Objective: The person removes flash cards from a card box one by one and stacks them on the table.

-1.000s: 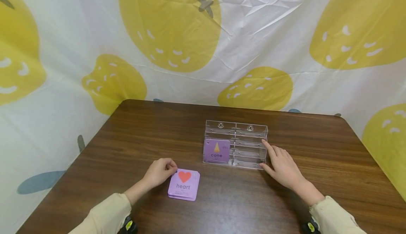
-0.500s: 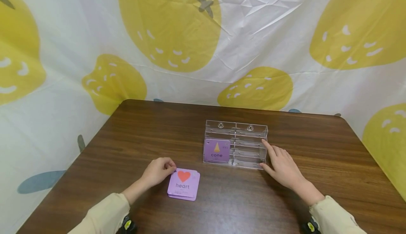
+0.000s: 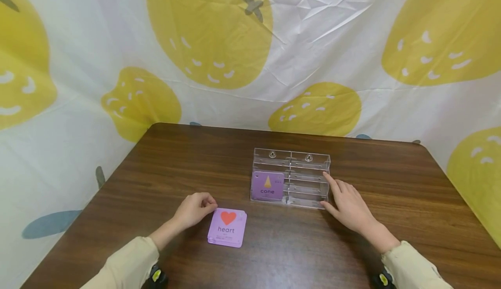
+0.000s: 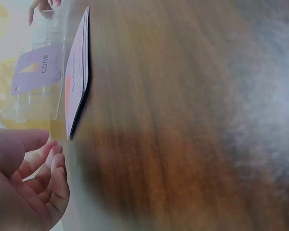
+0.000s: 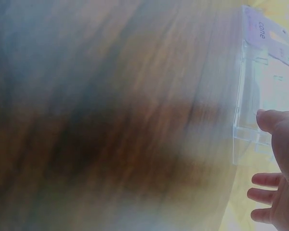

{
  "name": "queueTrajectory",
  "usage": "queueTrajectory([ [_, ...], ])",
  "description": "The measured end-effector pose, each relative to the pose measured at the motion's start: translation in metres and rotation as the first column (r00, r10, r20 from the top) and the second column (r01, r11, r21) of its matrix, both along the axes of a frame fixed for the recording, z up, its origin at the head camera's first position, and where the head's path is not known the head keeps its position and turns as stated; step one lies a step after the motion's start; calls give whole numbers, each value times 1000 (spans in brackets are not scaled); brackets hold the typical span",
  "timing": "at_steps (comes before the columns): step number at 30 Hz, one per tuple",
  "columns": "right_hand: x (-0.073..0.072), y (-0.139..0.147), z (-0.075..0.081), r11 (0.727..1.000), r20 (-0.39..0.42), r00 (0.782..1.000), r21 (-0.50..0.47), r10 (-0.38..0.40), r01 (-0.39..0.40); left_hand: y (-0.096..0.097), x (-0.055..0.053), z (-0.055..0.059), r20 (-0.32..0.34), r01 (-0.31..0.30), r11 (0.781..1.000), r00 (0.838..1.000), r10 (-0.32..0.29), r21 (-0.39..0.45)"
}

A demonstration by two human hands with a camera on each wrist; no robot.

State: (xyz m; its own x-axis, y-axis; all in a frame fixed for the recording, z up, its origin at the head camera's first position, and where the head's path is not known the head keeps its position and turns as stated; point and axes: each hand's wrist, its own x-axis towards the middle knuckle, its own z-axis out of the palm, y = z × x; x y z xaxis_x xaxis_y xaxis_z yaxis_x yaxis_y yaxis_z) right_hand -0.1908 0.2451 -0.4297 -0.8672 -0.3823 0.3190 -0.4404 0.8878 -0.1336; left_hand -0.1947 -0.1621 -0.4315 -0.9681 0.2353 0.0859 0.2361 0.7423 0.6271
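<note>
A small stack of purple cards [image 3: 226,230] lies on the table, its top one printed with a red heart and the word "heart". At the stack's upper left corner is my left hand [image 3: 194,210]. In the left wrist view its thumb and loosely curled fingers [image 4: 60,178] sit just off the card edges, with nothing between them. My right hand [image 3: 350,206] rests its thumb and a forefinger against the right side of a clear plastic rack [image 3: 309,189], other fingers extended. A purple "cone" card [image 3: 268,186] stands in the rack's front left slot.
The brown wooden table [image 3: 188,158] reaches back to a white curtain [image 3: 219,102] with a yellow fruit print. The rack has several tiers in two columns and stands to the right of the stack.
My left hand has drawn slightly left and away from the stack's corner. The heart card has settled more squarely over the cards beneath. My right hand and the rack stay put.
</note>
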Motion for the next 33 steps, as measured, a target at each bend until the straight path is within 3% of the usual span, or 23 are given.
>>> queueTrajectory([
  [6, 0, -1, 1, 1000, -6, 1000, 1, 3, -3, 3, -9, 11, 2, 23, 996, 1000, -23, 90],
  [10, -1, -2, 1, 1000, -7, 1000, 1, 5, -5, 8, -16, 19, 16, 77, 987, 997, -81, 140],
  [16, 0, -2, 2, 1000, -18, 1000, 0, 9, -9, 19, -18, 25, 56, 225, 959, 970, -237, 172],
  [21, 0, -3, 2, 1000, -20, 1000, -4, 9, -9, 28, -19, 29, 26, 295, 938, 952, -304, 185],
  [25, 0, -2, 1, 1000, -18, 1000, 0, 5, -5, 36, -23, 32, -21, 322, 929, 946, -324, 185],
  [33, 1, -2, -1, 1000, -18, 1000, -8, 2, -2, 52, -34, 32, -85, 311, 938, 950, -301, 156],
])
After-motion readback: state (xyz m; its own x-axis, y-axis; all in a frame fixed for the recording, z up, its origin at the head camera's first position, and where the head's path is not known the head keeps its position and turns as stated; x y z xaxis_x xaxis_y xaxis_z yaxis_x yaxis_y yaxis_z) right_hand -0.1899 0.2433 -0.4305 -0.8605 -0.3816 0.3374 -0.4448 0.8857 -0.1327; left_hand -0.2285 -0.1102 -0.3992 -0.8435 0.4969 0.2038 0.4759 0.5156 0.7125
